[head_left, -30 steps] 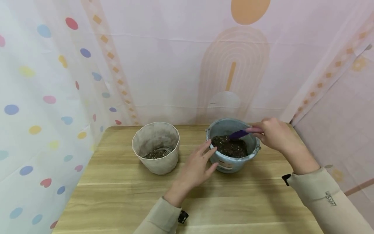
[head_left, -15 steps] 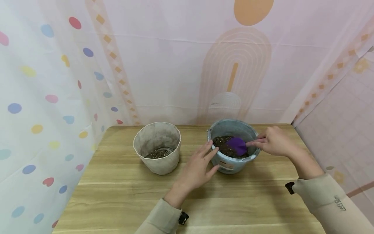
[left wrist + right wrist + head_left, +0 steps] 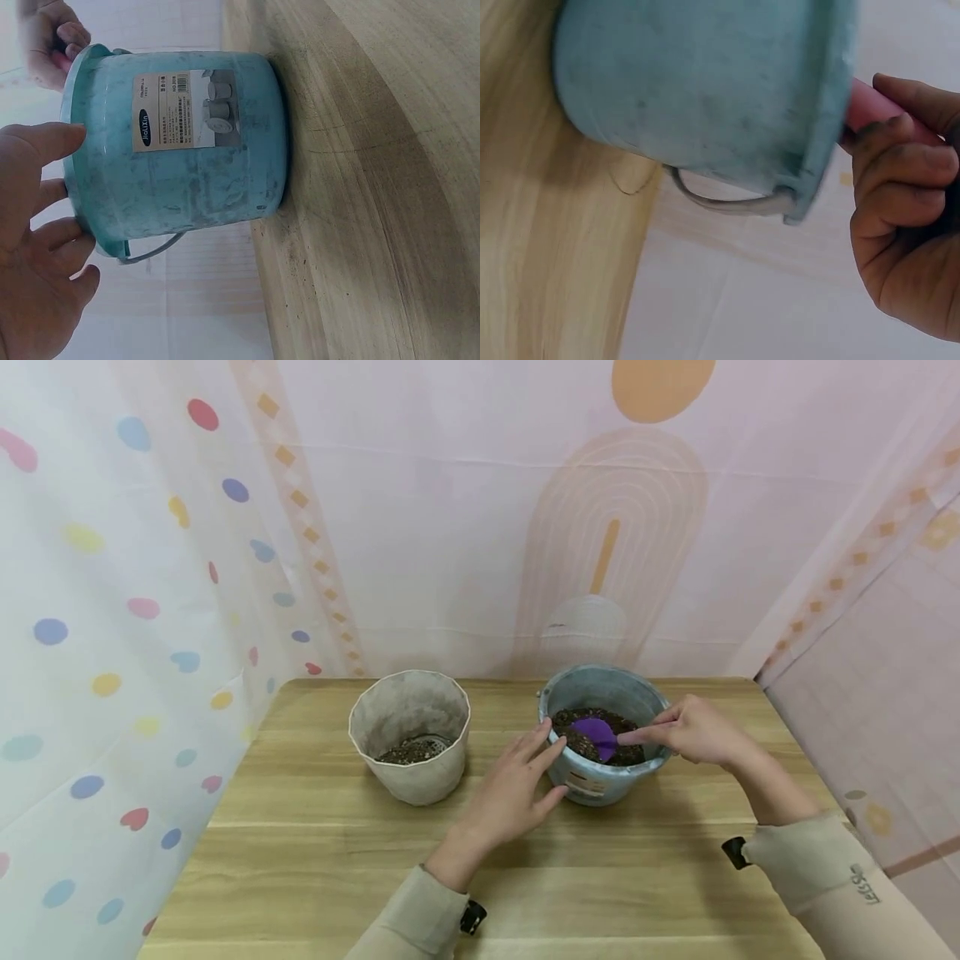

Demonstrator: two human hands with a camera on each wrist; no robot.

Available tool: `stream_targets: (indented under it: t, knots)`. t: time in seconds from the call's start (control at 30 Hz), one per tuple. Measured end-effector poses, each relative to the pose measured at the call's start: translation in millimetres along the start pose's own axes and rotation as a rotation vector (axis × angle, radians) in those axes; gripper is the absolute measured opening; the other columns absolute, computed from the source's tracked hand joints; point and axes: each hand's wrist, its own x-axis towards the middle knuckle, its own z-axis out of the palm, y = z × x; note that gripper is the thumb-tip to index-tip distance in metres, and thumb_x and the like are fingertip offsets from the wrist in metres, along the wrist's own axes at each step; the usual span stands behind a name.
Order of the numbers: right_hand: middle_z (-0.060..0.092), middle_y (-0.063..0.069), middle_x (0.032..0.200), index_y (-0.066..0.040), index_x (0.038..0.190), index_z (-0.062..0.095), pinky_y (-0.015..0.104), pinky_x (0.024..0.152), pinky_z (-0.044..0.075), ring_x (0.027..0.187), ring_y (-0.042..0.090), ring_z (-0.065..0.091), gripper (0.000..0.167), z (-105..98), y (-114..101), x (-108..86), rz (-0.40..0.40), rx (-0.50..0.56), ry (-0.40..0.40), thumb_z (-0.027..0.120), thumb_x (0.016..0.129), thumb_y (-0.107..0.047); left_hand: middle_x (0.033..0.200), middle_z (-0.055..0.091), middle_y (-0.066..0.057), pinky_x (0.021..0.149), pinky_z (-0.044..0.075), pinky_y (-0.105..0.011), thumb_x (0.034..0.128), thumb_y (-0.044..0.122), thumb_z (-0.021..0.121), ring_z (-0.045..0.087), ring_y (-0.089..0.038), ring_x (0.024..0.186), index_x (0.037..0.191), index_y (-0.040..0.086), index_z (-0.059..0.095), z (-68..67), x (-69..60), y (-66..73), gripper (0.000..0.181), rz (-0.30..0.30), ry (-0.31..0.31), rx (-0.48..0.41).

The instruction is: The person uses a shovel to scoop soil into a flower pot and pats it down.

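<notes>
My right hand [image 3: 701,733] grips the pink handle [image 3: 874,106] of a small garden trowel. Its purple blade [image 3: 596,735] lies in dark potting soil [image 3: 572,720] inside a blue plastic bucket [image 3: 600,783]; part of the blade is covered by soil. On the bucket's left side my left hand [image 3: 504,793] touches the rim with its fingertips, fingers spread and mostly straight. The left wrist view shows the thumb and fingers at the rim, above a paper label [image 3: 180,110] on the bucket wall. The bucket stands upright.
A whitish pot [image 3: 420,781] with a little soil [image 3: 412,749] at its bottom stands left of the bucket on the wooden table [image 3: 337,860]. A patterned curtain [image 3: 450,527] hangs behind the table and at both sides. The bucket's bail handle [image 3: 727,202] hangs down.
The trowel blade has gone down from the soil's surface and moved left into it, with soil now over part of the blade. My right hand has lowered slightly. The left hand stays at the rim.
</notes>
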Motion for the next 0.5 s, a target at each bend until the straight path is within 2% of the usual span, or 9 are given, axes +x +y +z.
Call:
stream_targets:
  t: [0.17,0.3,0.37,0.43,0.47,0.5]
  knots:
    - [0.022,-0.012,0.05,-0.026,0.101,0.083,0.021,0.04,0.018,0.044,0.005,0.012,0.016,-0.8,1.1,-5.0,-0.037,-0.021,-0.028,0.069,0.097,-0.031,0.164,0.027,-0.016,0.123,0.02,-0.042,0.0984,0.037,0.067,0.03,-0.028,0.15,0.153,0.009,0.044,-0.3,-0.1,-0.9,0.066,0.01,-0.002,0.008]
    - [0.028,-0.01,0.046,-0.02,0.101,0.083,0.021,0.039,0.02,0.041,0.005,0.015,0.02,-1.9,5.7,-7.2,-0.003,0.072,-0.078,0.064,0.1,-0.028,0.165,0.025,-0.015,0.124,0.018,-0.042,0.0987,0.038,0.066,0.028,-0.027,0.151,0.155,0.011,0.042,0.7,-0.4,-0.2,0.067,-0.006,-0.019,0.024]
    - [0.05,-0.006,0.048,-0.013,0.093,0.082,0.021,0.039,0.022,0.041,0.005,0.017,0.027,-1.0,8.8,-6.2,0.02,0.147,-0.099,0.061,0.102,-0.027,0.165,0.024,-0.015,0.124,0.018,-0.041,0.0987,0.038,0.066,0.028,-0.027,0.151,0.155,0.012,0.041,1.3,-0.7,-0.1,0.067,-0.013,-0.024,0.033]
    - [0.07,-0.002,0.065,-0.006,0.081,0.078,0.021,0.039,0.022,0.041,0.005,0.017,0.036,-0.6,12.1,-5.9,0.047,0.228,-0.109,0.059,0.103,-0.028,0.165,0.024,-0.014,0.124,0.017,-0.041,0.0985,0.038,0.066,0.027,-0.027,0.151,0.155,0.012,0.041,1.5,-0.8,0.3,0.067,-0.014,-0.024,0.044]
    - [0.076,-0.001,0.077,-0.004,0.078,0.075,0.021,0.039,0.022,0.042,0.005,0.017,0.039,-0.9,13.9,-6.1,0.057,0.266,-0.111,0.058,0.104,-0.028,0.165,0.024,-0.014,0.124,0.017,-0.041,0.0987,0.039,0.066,0.026,-0.027,0.151,0.155,0.012,0.041,1.8,-0.7,0.3,0.068,-0.011,-0.021,0.053]
    - [0.077,-0.001,0.081,-0.003,0.08,0.075,0.021,0.038,0.022,0.042,0.006,0.017,0.04,-1.4,15.4,-6.6,0.066,0.301,-0.111,0.057,0.104,-0.028,0.165,0.024,-0.014,0.124,0.016,-0.04,0.0987,0.04,0.066,0.025,-0.026,0.152,0.156,0.012,0.04,2.2,-0.4,0.4,0.068,-0.01,-0.02,0.058]
